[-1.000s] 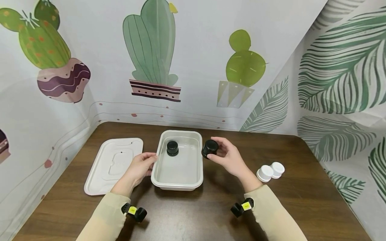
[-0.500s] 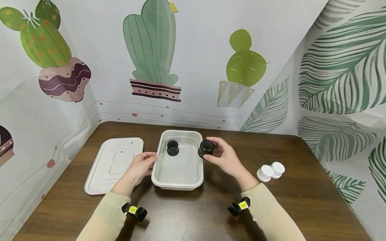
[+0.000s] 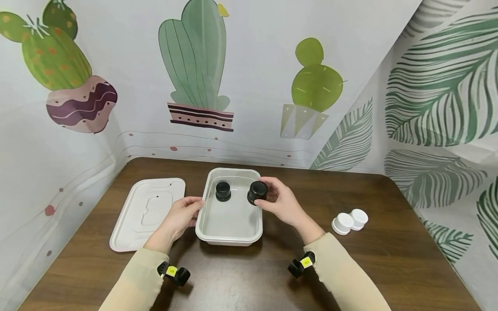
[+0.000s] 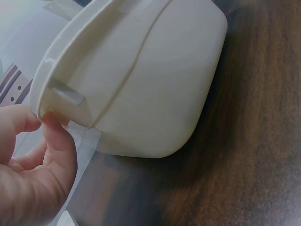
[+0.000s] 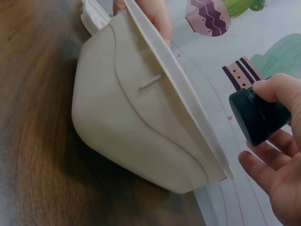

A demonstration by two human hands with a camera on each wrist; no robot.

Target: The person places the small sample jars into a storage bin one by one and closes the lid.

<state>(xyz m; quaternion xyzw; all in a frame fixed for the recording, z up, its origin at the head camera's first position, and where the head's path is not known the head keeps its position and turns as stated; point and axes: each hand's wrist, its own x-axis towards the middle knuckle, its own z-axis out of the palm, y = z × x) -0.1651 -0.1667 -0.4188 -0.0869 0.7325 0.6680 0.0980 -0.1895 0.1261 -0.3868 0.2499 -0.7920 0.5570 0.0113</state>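
A pale grey plastic bin [image 3: 229, 239] stands on the table, and my left hand [image 3: 180, 218] pinches its left rim between thumb and fingers. In the left wrist view the thumb and fingertips meet at the rim of the bin [image 4: 155, 84]. My right hand [image 3: 285, 201] grips a small black jar [image 3: 258, 191] with a ribbed, wider lower band, held above the bin's right rim. The right wrist view shows that black jar [image 5: 258, 117] between thumb and fingers, apart from the bin. Inside the bin, toward its back left, sits a similar black jar [image 3: 223, 191].
Left of the bin lies its white lid [image 3: 134, 216], flat on the brown wooden table [image 3: 249, 276]. Two small white jars [image 3: 343, 223] stand side by side on the right. A cloth printed with cacti and leaves [image 3: 256, 86] hangs behind the table.
My right hand has moved left with the black jar, from outside the bin's right rim to over it. The left hand has stayed on the bin.
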